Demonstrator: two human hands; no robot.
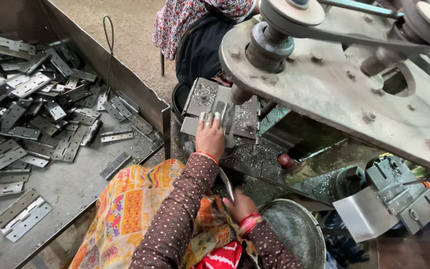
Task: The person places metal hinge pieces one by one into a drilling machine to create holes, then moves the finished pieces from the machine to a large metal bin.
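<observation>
- Your left hand is stretched forward, palm down, fingers pressed flat on a hinge piece sitting on the machine's work plate. So not really a closed grip, more like pinning it down with flat fingers.
- That hinge piece is right below the vertical spindle that comes down from the big grey machine plate, just beside your fingertips.
- Your right hand is lower down, close to your lap, fingers curled around a thin metal lever that sticks up and away from you. Looks closed on it, though the fingers are partly hidden so I can't see the full wrap.
- Just right of that hand there's a round metal bucket, rim touching or nearly touching your wrist area.
- Metal shavings are all over the dark surface between your two hands.
- On your left is a big sheet-metal tray with a heap of grey hinges piled toward its far end, and a few loose ones like the open hinge near the front corner.
- A wire loop hangs over the tray's wall.
- Another person in a patterned scarf sits across from you, behind the machine.
- Up top a belt runs round a pulley on the machine plate.
</observation>
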